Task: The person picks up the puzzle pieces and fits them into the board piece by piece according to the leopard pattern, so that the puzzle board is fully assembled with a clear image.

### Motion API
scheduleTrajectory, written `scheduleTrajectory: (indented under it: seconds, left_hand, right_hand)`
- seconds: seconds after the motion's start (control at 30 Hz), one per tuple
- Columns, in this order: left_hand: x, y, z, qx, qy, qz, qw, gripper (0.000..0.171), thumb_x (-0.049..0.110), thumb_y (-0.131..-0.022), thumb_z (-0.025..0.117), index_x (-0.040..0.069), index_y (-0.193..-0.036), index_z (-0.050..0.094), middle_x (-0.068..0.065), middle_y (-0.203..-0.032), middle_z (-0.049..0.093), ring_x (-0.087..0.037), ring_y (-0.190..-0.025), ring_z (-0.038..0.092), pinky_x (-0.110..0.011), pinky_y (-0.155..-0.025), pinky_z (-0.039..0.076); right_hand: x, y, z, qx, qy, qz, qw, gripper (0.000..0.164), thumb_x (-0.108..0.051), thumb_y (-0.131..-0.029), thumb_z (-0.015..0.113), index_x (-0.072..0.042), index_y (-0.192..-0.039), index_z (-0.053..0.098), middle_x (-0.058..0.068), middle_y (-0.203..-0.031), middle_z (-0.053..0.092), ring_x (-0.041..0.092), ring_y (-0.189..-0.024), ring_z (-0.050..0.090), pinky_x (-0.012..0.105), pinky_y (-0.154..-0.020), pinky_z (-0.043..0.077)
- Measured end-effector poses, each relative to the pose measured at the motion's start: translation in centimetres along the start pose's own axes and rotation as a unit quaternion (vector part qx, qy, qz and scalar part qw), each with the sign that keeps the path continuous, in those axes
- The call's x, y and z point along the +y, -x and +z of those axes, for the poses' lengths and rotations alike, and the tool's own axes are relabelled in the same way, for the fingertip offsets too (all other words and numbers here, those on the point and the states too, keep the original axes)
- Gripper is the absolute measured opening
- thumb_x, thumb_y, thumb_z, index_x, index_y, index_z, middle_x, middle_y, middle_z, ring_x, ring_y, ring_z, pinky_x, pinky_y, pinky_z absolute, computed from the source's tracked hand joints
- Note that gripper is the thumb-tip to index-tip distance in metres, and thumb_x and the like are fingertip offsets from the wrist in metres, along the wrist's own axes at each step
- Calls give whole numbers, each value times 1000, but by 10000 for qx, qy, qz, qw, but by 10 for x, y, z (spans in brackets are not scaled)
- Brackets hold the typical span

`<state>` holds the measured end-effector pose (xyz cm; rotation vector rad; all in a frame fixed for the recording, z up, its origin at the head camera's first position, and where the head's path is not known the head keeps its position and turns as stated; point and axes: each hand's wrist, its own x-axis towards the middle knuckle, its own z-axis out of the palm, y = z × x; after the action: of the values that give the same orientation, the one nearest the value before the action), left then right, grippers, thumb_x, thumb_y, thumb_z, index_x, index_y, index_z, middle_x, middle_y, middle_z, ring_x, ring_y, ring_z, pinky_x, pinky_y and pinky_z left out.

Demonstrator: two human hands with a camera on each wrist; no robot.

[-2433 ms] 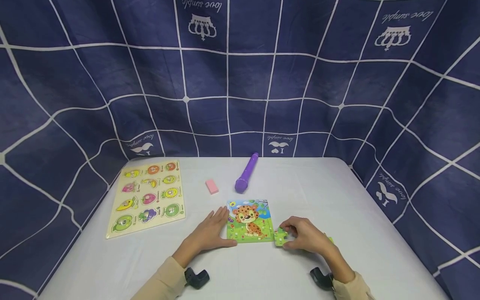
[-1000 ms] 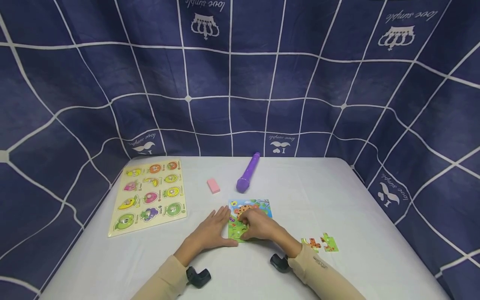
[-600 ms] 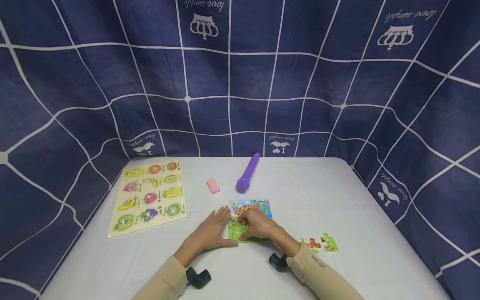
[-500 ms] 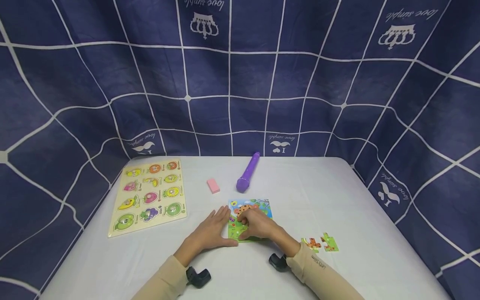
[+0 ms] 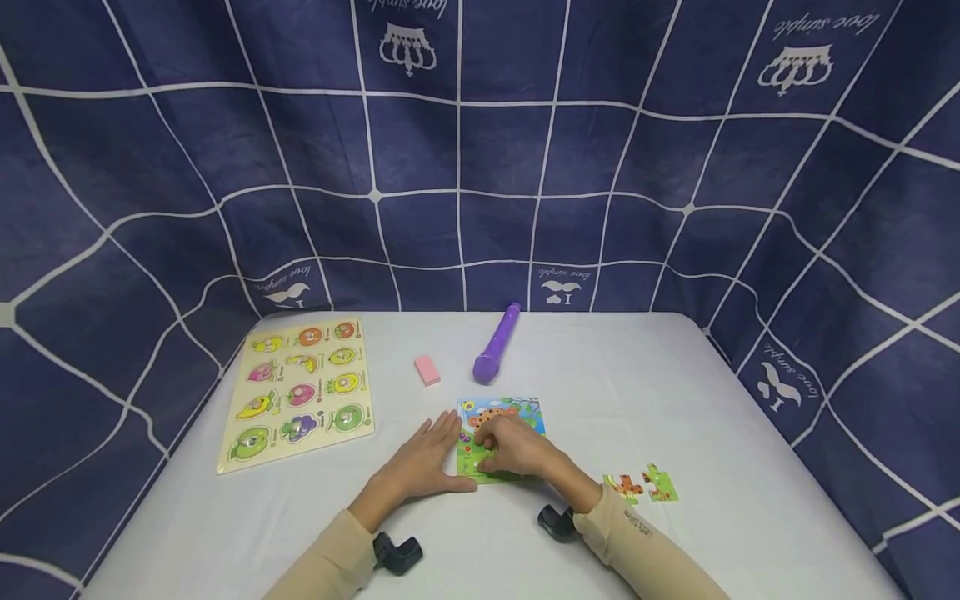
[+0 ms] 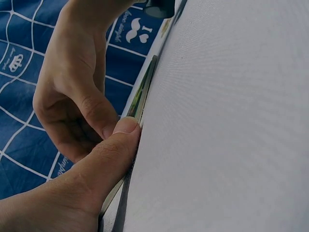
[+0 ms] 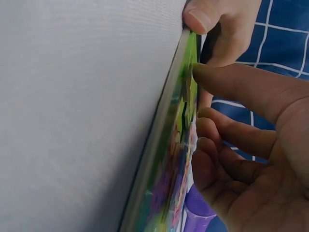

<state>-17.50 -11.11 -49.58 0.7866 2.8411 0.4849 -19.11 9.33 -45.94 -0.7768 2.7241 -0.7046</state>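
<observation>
A jigsaw puzzle [image 5: 468, 471] with a leopard picture lies on the table in front of me. My left hand [image 5: 420, 462] steadies it, fingers straight along its left edge and thumb at the lower left corner. Over the picture, my right hand [image 5: 517, 447] pinches a green jigsaw piece [image 7: 187, 92] between thumb and curled fingers, at the puzzle's surface. The hand covers much of the leopard and most of that piece. Two loose jigsaw pieces, one orange-spotted [image 5: 626, 487] and one mostly green [image 5: 662, 483], lie right of the puzzle.
A wooden fruit puzzle board [image 5: 292, 450] lies on the left of the white table [image 5: 600, 383]. Behind the jigsaw are a pink block [image 5: 427, 370] and a purple toy microphone [image 5: 495, 346]. A blue checked curtain [image 5: 495, 150] surrounds the table's back and sides.
The right hand has carried a green jigsaw piece from the right of the puzzle leftward onto its lower left part. Over the last second it stays nearly still there. The left hand keeps its place.
</observation>
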Motion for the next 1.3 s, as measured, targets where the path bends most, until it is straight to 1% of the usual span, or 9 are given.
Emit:
scheduleTrajectory:
  seconds: [0.23,0.43,0.57,0.7,0.77,0.87,1.0,1.13,1.3]
  left_hand:
    - [0,1,0,12,-38,27,10000,113,77,-76,60,1,-153,26,-15,-162,21,-29,-151,20,-47,-124,20]
    - [1,1,0,22,-26,0,10000,113,77,-76,60,0,-153,26,-15,-162,22,-29,-151,20,-47,-124,20]
    - [1,1,0,6,16,-6,10000,113,77,-76,60,0,-152,26,-16,-162,21,-29,-151,20,-47,-124,19]
    - [1,1,-1,13,28,-4,10000,113,77,-76,60,1,-152,26,-15,-162,21,-29,-151,20,-47,-124,19]
    - [1,1,-1,12,36,-15,10000,113,77,-76,60,1,-152,26,-15,-162,21,-29,-151,20,-47,-124,19]
    - [1,1,0,11,23,-24,10000,113,77,-76,59,1,-152,27,-15,-162,21,-29,-151,20,-47,-124,19]
    - [0,0,1,20,5,-34,10000,113,77,-76,59,1,-152,27,-15,-162,21,-29,-151,20,-47,-124,19]
    - [0,-1,1,9,-22,-57,10000,113,78,-75,58,1,-153,27,-15,-162,21,-29,-151,20,-47,-124,19]
    - [0,0,1,4,-41,-66,10000,113,78,-76,58,1,-153,26,-15,-162,21,-29,-151,20,-47,-124,20]
  right_hand:
    - [-2,1,1,-98,16,142,9998,34,-23,-74,85,-9,-102,74,-6,-86,70,4,-80,57,20,-75,51]
    - [-2,2,0,-134,-4,100,9999,35,-23,-73,84,-8,-103,74,-6,-86,69,3,-79,55,19,-73,50]
    - [-1,3,-6,-210,-134,38,9997,37,-21,-73,85,-7,-105,73,-5,-88,69,4,-78,56,21,-77,50]
    - [-1,4,-14,-165,-147,-2,9998,38,-20,-70,86,-8,-103,73,-2,-90,70,7,-80,56,24,-78,50]
    - [-1,5,-17,-196,-197,14,9996,39,-19,-69,87,-7,-103,72,0,-91,70,9,-79,55,24,-74,51]
    - [-1,6,-17,-258,-203,53,9994,44,-21,-67,88,-6,-106,72,0,-93,70,8,-80,54,23,-74,50]
    - [1,9,-16,-269,-57,65,9996,50,-24,-67,88,-5,-110,71,-1,-95,70,6,-81,54,21,-74,50]
    - [4,12,-15,-226,-122,29,9997,50,-23,-68,88,-4,-111,70,-1,-92,69,7,-79,55,20,-70,50]
    - [9,15,-18,-115,-174,-115,9997,49,-23,-68,88,-4,-109,70,0,-90,68,9,-79,55,19,-68,48]
